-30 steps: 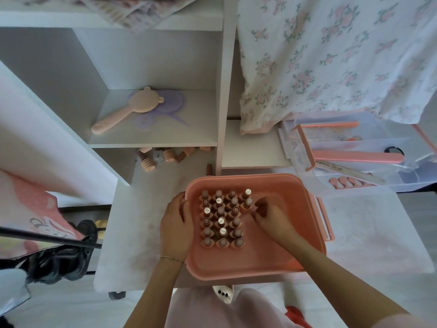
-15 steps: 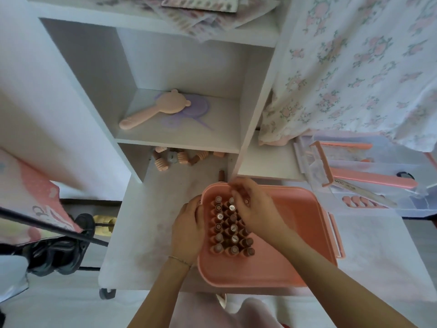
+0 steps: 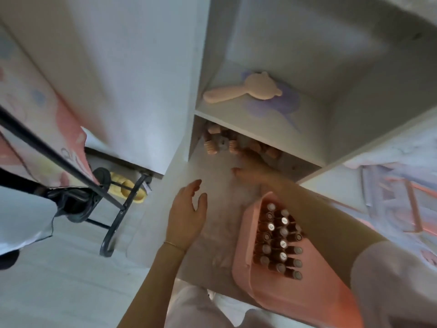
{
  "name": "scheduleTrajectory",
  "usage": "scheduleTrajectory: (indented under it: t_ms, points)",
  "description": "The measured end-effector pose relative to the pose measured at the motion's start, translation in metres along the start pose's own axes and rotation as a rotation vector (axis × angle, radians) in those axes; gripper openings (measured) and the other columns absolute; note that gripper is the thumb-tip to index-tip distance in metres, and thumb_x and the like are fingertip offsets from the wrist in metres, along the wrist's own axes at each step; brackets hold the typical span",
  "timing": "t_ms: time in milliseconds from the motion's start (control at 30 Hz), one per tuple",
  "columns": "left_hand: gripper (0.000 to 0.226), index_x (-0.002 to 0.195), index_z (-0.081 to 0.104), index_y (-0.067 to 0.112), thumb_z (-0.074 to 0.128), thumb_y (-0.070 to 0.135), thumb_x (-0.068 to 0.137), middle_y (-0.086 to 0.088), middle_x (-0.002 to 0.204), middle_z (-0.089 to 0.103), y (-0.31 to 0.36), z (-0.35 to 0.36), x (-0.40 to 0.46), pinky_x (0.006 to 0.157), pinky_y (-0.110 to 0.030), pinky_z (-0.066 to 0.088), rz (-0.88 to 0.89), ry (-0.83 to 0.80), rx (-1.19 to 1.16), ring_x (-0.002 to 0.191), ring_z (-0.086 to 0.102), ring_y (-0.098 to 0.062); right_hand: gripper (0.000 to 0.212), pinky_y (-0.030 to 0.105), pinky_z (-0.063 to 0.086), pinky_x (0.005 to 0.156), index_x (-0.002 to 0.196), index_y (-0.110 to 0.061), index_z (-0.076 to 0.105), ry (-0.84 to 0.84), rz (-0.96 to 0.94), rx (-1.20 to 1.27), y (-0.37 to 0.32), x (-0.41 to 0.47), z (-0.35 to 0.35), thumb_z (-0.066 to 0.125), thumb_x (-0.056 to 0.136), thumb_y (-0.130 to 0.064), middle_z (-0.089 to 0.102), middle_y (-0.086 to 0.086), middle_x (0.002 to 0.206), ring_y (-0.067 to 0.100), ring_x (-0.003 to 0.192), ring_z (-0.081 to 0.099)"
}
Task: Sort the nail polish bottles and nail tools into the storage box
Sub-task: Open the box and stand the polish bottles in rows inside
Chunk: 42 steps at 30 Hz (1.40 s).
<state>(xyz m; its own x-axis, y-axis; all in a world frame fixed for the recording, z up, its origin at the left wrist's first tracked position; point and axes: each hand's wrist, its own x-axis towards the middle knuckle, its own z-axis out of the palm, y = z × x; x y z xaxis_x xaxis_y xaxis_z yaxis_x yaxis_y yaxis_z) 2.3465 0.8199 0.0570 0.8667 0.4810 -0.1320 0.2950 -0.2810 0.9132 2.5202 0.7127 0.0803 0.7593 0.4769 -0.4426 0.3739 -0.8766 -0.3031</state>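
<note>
Nail polish bottles (image 3: 279, 242) stand packed upright in the pink storage box (image 3: 243, 247); more (image 3: 212, 143) lie under the low shelf (image 3: 260, 131). Reaching blind there could knock them deeper. Right hand (image 3: 253, 166) reaches in, blurred, its grasp unclear. Left hand (image 3: 186, 214) hovers spread, holding nothing.

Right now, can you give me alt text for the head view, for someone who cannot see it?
The right hand reaches toward loose nail polish bottles under a white shelf, while the left hand hovers open over the table. A pink storage box of upright bottles sits nearby.
</note>
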Motion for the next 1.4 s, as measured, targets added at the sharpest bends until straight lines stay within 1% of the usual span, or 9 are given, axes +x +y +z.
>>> scheduleTrajectory:
  t_ms: [100,167,467,600,767,967,1100,1267,1400]
  points:
    - [0.036,0.129,0.048,0.017,0.048,0.019,0.094,-0.004,0.128,0.053,-0.017,0.0,0.01,0.094,-0.024,0.036,0.004,0.018,0.072,0.116,0.049,-0.018,0.085,0.039,0.009,0.116,0.147,-0.02,-0.004,-0.089,0.102,-0.079,0.013,0.017,0.004,0.057,0.088,-0.026,-0.011,0.012,0.155,0.029,0.142,-0.01]
    - [0.035,0.129,0.049,0.017,0.048,0.018,0.094,-0.005,0.129,0.052,-0.022,0.001,0.016,0.094,-0.023,0.035,0.013,0.005,0.094,0.117,0.048,-0.021,0.085,0.036,0.009,0.114,0.147,-0.022,-0.005,-0.094,0.123,-0.062,0.016,0.021,0.006,0.056,0.088,-0.023,-0.01,0.01,0.155,0.028,0.142,-0.013]
    - [0.037,0.129,0.049,0.01,0.049,0.013,0.092,-0.013,0.132,0.048,0.0,0.01,0.077,0.097,-0.03,0.036,0.172,-0.119,0.19,0.119,0.046,-0.03,0.042,0.031,0.031,0.102,0.131,-0.002,0.044,-0.017,0.0,0.044,-0.006,0.012,-0.001,0.05,0.09,-0.009,0.045,0.017,0.136,0.03,0.126,0.041]
    - [0.048,0.14,0.034,0.011,0.044,0.015,0.094,-0.014,0.147,0.031,0.009,0.024,0.111,0.11,-0.038,0.028,0.223,-0.201,0.344,0.135,0.028,-0.03,0.05,0.032,0.03,0.106,0.135,-0.015,0.039,-0.104,0.064,0.065,0.004,0.011,0.002,0.055,0.089,-0.025,0.035,0.01,0.141,0.028,0.128,0.035]
    - [0.056,0.148,0.01,0.018,0.035,0.025,0.098,-0.007,0.157,0.002,-0.004,0.043,0.129,0.114,-0.036,0.009,0.178,-0.263,0.644,0.143,0.004,-0.028,0.057,0.028,0.04,0.094,0.131,-0.012,0.04,-0.187,0.12,0.177,0.004,0.011,0.01,0.066,0.081,-0.017,0.041,0.013,0.132,0.027,0.12,0.044]
    - [0.037,0.132,0.045,0.006,0.04,0.014,0.096,-0.014,0.144,0.038,-0.011,0.041,0.111,0.098,-0.037,0.034,0.197,-0.098,0.58,0.123,0.04,-0.033,0.034,0.031,0.045,0.079,0.11,-0.003,0.049,-0.262,-0.004,0.236,-0.015,0.011,0.018,0.06,0.079,-0.005,0.061,0.016,0.104,0.028,0.095,0.059]
    - [0.022,0.108,0.059,-0.001,0.047,0.008,0.092,-0.018,0.123,0.052,-0.016,0.032,0.083,0.092,-0.037,0.04,0.171,-0.01,0.538,0.109,0.047,-0.034,0.027,0.036,0.041,0.069,0.1,-0.009,0.045,-0.329,0.018,0.146,-0.019,0.01,0.023,0.058,0.077,-0.006,0.052,0.011,0.093,0.022,0.082,0.049]
    - [0.04,0.128,0.048,0.002,0.05,-0.001,0.088,-0.019,0.126,0.045,-0.017,0.023,0.051,0.095,-0.033,0.04,0.098,0.072,0.41,0.112,0.043,-0.031,0.038,0.035,0.049,0.08,0.113,-0.008,0.048,-0.321,-0.003,0.013,-0.026,0.001,0.026,0.061,0.078,-0.01,0.056,0.01,0.11,0.025,0.099,0.055]
    - [0.051,0.134,0.04,0.002,0.042,-0.01,0.085,-0.019,0.123,0.045,-0.011,0.017,0.034,0.092,-0.024,0.033,-0.092,0.198,0.246,0.111,0.039,-0.028,0.023,0.034,0.048,0.067,0.101,-0.002,0.055,-0.299,-0.085,0.117,-0.039,-0.014,0.018,0.056,0.081,-0.013,0.059,0.013,0.095,0.024,0.084,0.059]
